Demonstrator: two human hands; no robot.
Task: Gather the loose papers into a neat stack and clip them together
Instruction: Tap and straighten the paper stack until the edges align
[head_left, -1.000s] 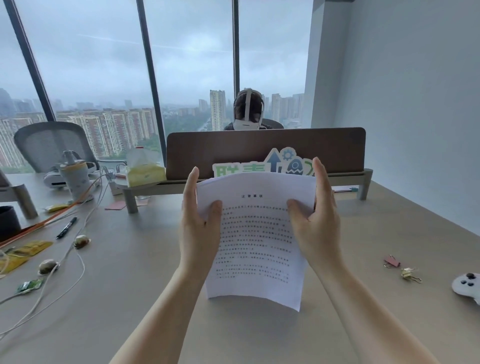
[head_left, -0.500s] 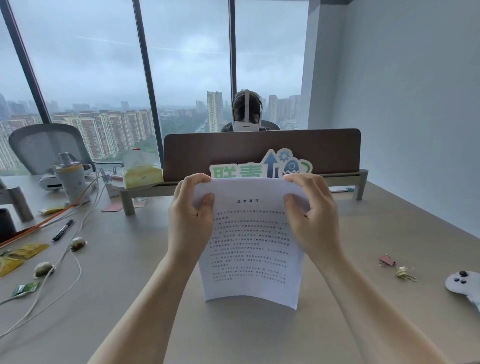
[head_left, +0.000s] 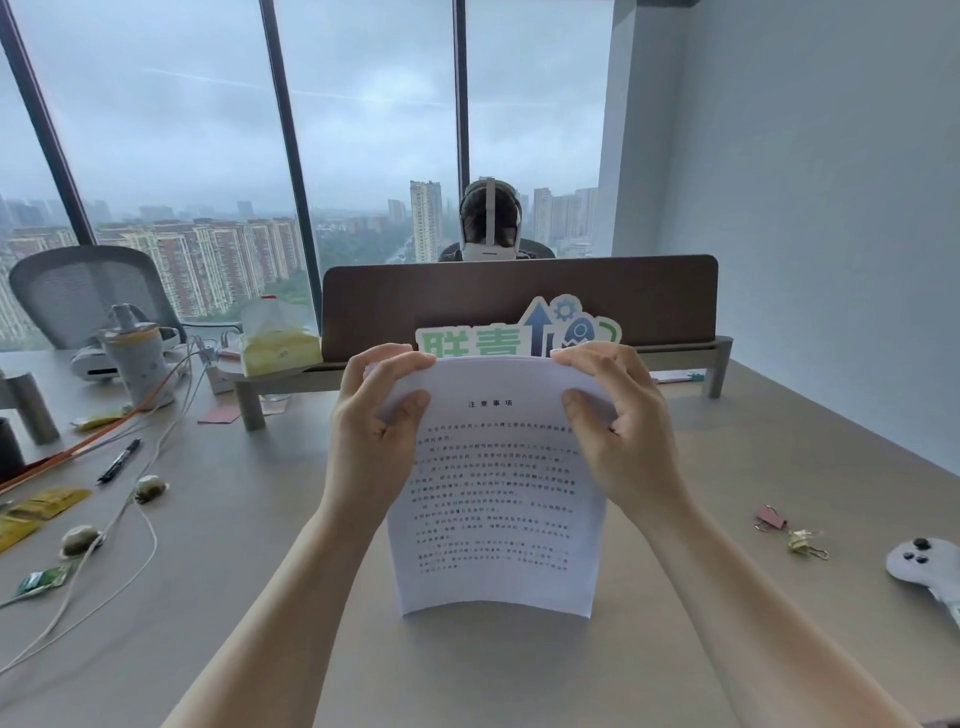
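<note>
Left hand (head_left: 375, 441) is gripping the top-left corner of the papers (head_left: 498, 499), thumb in front, fingers curled over the top edge. The papers are standing upright, bottom edge on the desk (head_left: 519, 675), probably for squaring. Right hand (head_left: 621, 431) is mirroring the grip; binder clips (head_left: 789, 532) are lying near right, untouched.

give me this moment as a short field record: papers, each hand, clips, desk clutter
papers: paper stack held upright, bottom edge on the desk
left hand: left hand grips top left corner
right hand: right hand grips top right corner
clips: pink binder clip and gold binder clip lie unused, right of the stack
clutter: pen, white controller
</note>
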